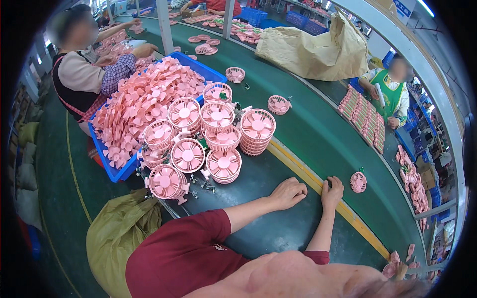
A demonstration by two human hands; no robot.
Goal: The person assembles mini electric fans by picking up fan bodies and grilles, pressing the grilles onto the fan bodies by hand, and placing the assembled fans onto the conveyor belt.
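Note:
My left hand (289, 193) rests on the dark green tabletop beside the yellow edge strip, fingers loosely bent and nothing visible in them. My right hand (333, 191) lies over the yellow strip (348, 212), thumb apart from the curled fingers, also without anything visible. Just right of it, a round pink fan housing (358, 182) with a small green circuit board sits on the green conveyor belt. To the left of my hands stand several stacks of pink fan housings with blades inside; the nearest are a tall stack (258, 130) and a lower one (223, 165).
A blue bin (115, 173) heaped with pink fan blades (144, 102) stands behind the stacks. More fan housings (279, 105) lie on the belt (318, 139). A co-worker (82, 69) works at far left, another (390, 92) across the belt. A yellow-green sack (121, 238) sits at lower left.

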